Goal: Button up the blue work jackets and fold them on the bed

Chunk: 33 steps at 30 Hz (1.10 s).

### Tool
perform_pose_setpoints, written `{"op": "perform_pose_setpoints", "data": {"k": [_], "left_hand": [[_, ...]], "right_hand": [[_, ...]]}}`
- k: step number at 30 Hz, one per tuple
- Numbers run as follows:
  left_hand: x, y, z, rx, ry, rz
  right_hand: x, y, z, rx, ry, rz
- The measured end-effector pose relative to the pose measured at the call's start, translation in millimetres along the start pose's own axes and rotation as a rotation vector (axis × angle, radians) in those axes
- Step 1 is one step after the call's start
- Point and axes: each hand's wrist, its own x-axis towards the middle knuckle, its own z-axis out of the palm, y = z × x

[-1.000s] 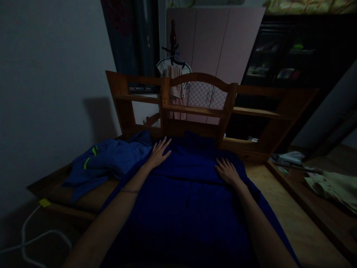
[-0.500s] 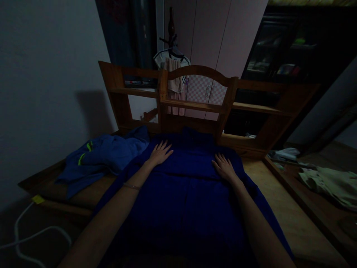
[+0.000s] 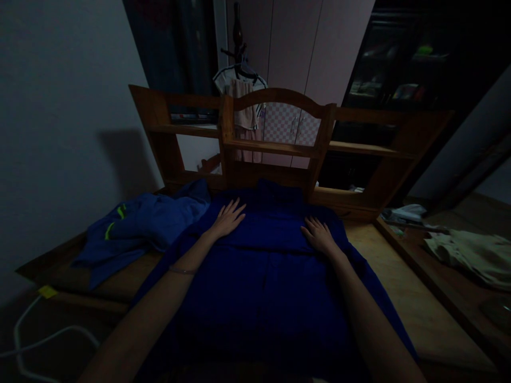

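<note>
One left hand and one right hand at the centre, one dark blue collared garment at lower centre, one lighter blue garment with two yellow-green strips at left

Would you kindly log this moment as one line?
left hand: open, palm down on dark-blue garment | right hand: likewise | alongside: lighter-blue cloth | beyond: wooden shelf unit

Light: dim overall | Shadow: soft-edged patch on the left wall | Darkest: near end of the blue garment and glass-fronted cabinet sink almost to black | Paler: wooden boards at right | Lens: wide-angle stretching toward edges
</note>
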Motion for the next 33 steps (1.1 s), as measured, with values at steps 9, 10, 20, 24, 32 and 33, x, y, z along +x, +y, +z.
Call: {"op": "perform_pose_setpoints", "data": {"k": [9, 10, 20, 24, 32, 33], "left_hand": [[-0.6, -3.4, 0.0, -0.001, -0.043, 0.026], [-0.7, -3.6, 0.2, 0.000, -0.048, 0.026], [0.8, -5.3, 3.7, -0.003, -0.055, 0.000], [0.3, -5.5, 3.1, -0.012, -0.045, 0.011], [-0.5, -3.5, -1.2, -0.028, -0.055, 0.012], [-0.5, -3.2, -1.5, -0.030, -0.055, 0.011]], "right_hand": [[-1.8, -2.2, -2.5, 0.011, 0.015, -0.004], [-2.2, -2.7, -3.0, 0.011, 0.017, -0.003], [-2.5, -3.1, -4.9, 0.018, 0.003, -0.006], [-1.7, -2.5, -3.6, 0.017, 0.013, -0.005], [-1.8, -2.9, -3.7, 0.015, 0.015, -0.004], [-1.8, -2.8, -3.5, 0.015, 0.017, -0.004]]}}
